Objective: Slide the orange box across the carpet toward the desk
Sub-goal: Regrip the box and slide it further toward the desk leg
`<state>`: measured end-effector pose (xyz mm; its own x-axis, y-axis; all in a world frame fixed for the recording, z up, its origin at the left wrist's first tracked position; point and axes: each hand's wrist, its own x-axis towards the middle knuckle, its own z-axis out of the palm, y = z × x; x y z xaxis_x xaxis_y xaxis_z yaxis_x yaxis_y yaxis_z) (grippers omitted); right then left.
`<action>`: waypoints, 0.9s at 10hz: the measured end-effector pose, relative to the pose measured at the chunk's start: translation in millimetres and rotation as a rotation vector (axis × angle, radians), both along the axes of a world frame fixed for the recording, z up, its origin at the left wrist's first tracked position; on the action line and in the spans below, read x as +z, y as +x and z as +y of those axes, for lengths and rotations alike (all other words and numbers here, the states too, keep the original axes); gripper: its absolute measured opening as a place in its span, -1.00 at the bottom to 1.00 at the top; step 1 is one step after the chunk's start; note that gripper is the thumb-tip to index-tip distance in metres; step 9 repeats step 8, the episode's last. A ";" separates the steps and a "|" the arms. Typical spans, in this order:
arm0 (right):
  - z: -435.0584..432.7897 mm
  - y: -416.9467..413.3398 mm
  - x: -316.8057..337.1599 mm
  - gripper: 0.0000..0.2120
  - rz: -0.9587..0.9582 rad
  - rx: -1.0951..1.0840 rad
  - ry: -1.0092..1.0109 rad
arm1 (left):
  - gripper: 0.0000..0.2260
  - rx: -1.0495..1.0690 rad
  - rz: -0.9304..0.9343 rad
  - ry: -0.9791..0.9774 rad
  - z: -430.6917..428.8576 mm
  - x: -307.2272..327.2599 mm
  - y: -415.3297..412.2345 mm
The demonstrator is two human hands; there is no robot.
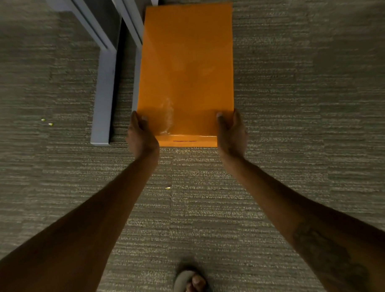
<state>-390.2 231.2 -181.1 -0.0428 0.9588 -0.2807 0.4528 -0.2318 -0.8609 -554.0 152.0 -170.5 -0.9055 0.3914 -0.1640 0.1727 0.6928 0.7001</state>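
While both arms reach forward from the bottom of the frame, the left hand [141, 134] clasps the near left corner of the flat, glossy orange cardboard box [185, 71] and the right hand [231, 130] clasps the near right corner. Each thumb lies on the top face and the other fingers go around the side, so both hands are closed on the box, not open.

This box lies on the grey ribbed carpet [305, 98] in the upper middle of the frame, with its long side pointing away from the person. Its left edge is just beside a pale grey metal desk leg [102, 87]; a second leg of the same kind stands behind it, and I cannot tell if the box touches it.

From here the risk, as I judge it, is at that left edge: if the push goes a little to the left, the far corner could catch on the leg and the box would turn or stop. The carpet pile may also drag the bottom (the surface looks rough), so an uneven push from one hand could twist it.

The box is closed, and its contents cannot be seen. At the bottom of the frame a foot in a grey sandal [189, 283] stands on the carpet.
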 end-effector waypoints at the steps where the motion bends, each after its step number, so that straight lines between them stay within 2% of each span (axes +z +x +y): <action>1: 0.1 0.7 -1.1 -0.65 -0.001 0.007 -0.003 | -0.71 -0.026 -0.017 -0.005 -1.0 0.5 -1.3; 2: 0.0 1.6 -0.3 -0.63 -0.037 0.026 0.010 | -0.65 -0.042 -0.016 -0.030 -2.4 5.0 1.2; 4: 2.0 1.8 1.2 -0.57 -0.103 0.099 -0.023 | -0.54 -0.181 0.136 -0.141 -10.9 6.3 15.1; 5: -0.4 5.4 4.3 -0.48 -0.112 0.140 0.014 | -0.54 -0.253 0.223 -0.224 -16.3 4.0 20.4; 6: -6.5 12.9 6.3 -0.41 -0.096 0.187 0.081 | -0.52 -0.311 0.282 -0.214 -20.6 1.4 31.4; 7: -14.0 24.7 4.0 -0.43 -0.108 0.230 0.159 | -0.50 -0.363 0.303 -0.174 -27.2 -3.6 49.5; 9: -21.6 37.3 2.6 -0.43 -0.109 0.261 0.181 | -0.49 -0.410 0.311 -0.133 -31.7 -7.5 72.2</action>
